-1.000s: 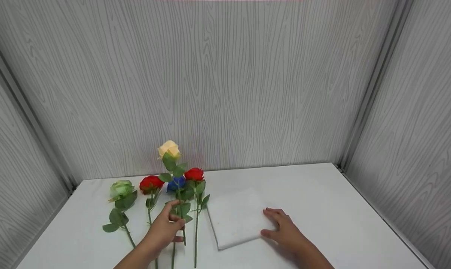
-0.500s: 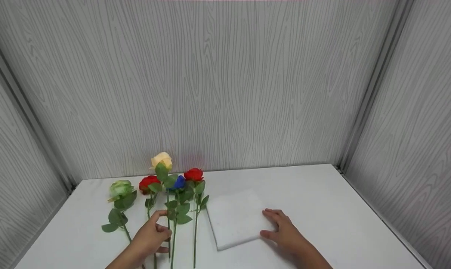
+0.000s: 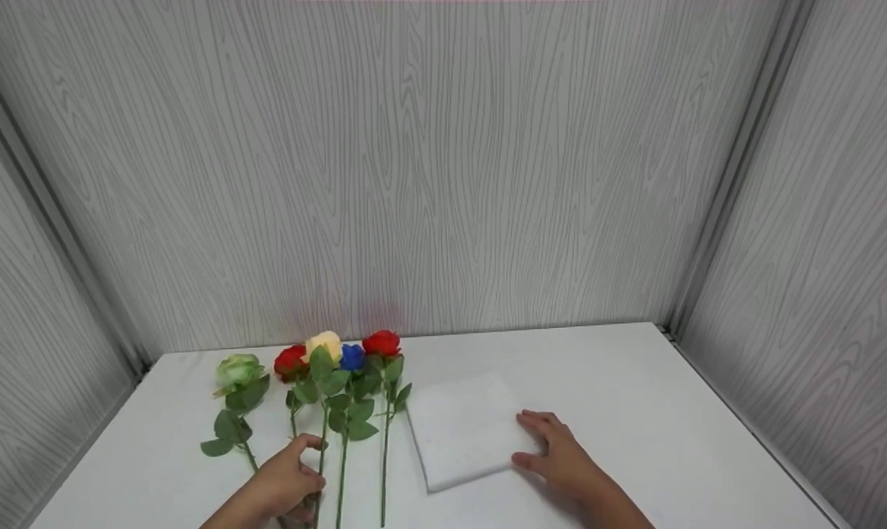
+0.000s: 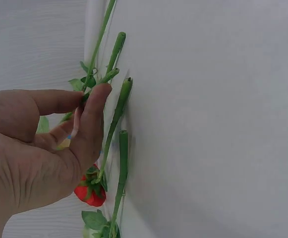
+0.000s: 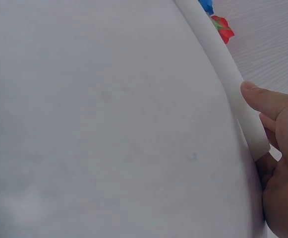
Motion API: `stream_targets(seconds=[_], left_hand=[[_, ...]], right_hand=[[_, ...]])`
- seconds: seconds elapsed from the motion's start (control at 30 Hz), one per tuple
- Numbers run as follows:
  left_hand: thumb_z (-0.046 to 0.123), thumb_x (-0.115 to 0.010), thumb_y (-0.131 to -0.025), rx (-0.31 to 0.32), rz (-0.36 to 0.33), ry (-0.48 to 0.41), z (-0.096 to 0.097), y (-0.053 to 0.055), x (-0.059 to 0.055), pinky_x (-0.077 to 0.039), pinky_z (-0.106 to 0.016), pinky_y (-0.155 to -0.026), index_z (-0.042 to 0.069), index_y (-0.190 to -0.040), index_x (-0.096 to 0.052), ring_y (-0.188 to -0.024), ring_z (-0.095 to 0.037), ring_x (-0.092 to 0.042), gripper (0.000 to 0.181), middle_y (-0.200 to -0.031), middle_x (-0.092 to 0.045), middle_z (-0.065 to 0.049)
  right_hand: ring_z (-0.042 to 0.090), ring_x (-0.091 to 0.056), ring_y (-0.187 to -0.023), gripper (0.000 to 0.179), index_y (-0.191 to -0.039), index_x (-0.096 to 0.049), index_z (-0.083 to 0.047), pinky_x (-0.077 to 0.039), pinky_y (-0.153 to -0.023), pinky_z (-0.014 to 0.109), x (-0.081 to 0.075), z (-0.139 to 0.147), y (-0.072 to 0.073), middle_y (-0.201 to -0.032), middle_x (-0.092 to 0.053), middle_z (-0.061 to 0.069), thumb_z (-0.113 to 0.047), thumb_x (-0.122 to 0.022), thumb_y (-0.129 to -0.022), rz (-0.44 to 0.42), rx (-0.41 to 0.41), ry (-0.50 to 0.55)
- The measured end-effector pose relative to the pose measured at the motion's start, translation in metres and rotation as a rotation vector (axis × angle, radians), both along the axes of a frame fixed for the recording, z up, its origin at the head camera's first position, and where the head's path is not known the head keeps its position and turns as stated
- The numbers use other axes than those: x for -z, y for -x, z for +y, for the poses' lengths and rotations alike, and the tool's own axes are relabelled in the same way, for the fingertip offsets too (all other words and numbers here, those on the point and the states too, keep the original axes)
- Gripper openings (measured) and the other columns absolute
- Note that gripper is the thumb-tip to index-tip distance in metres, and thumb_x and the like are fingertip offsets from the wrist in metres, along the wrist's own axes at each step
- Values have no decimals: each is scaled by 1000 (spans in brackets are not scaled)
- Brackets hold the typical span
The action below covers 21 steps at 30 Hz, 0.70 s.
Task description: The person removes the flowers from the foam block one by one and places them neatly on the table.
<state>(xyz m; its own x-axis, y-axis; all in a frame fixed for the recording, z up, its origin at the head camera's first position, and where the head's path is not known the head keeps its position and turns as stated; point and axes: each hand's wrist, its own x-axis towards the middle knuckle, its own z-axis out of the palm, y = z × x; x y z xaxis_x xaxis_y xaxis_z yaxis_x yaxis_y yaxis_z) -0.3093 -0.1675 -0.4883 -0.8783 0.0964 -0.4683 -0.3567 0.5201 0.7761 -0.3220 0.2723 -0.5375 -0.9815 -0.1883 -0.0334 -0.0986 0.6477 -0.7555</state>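
Note:
My left hand (image 3: 285, 481) pinches the green stem of a cream rose (image 3: 324, 348) low down, between thumb and fingers. In the left wrist view a stem end (image 4: 109, 76) sticks out past the fingertips of that hand (image 4: 54, 148). The cream bloom lies between a red rose (image 3: 290, 363) and a blue rose (image 3: 353, 357), overlapping the red one. At the right edge of a flat white square slab (image 3: 461, 433) rests my right hand (image 3: 557, 450), fingers loosely spread. The right wrist view has its thumb (image 5: 255, 94) against the slab's edge (image 5: 233, 94).
Further left lies a green rose (image 3: 239, 371) with leaves. Another red rose (image 3: 381, 343) lies between the blue rose and the slab. All are on a white table (image 3: 634, 397), with grey wood-grain panels (image 3: 443, 162) behind and at both sides.
My left hand has come down toward the table and to the left, lowering the cream rose from above the other blooms into the row. The right hand has stayed at the slab.

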Motion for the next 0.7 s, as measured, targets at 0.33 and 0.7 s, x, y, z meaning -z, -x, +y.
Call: stream_targets(seconds=[0.33, 0.7], left_hand=[[6, -62, -91, 62, -38, 99, -2, 0, 2, -54, -32, -59, 5, -138, -42, -60, -18, -62, 52, -90, -68, -13], [8, -65, -91, 114, -74, 199, -2, 8, 3, -56, -35, -61, 3, -139, -42, -61, -22, -67, 53, -85, -67, -14]], right_hand=[[41, -30, -146, 77, -150, -46, -16, -24, -120, 67, 2, 0, 2, -157, -38, 5, -43, -77, -85, 10, -11, 3], [41, -29, -147, 77, -150, -47, -17, -24, -120, 66, 3, 0, 3, -157, -39, 4, -44, -77, -84, 5, 1, -7]])
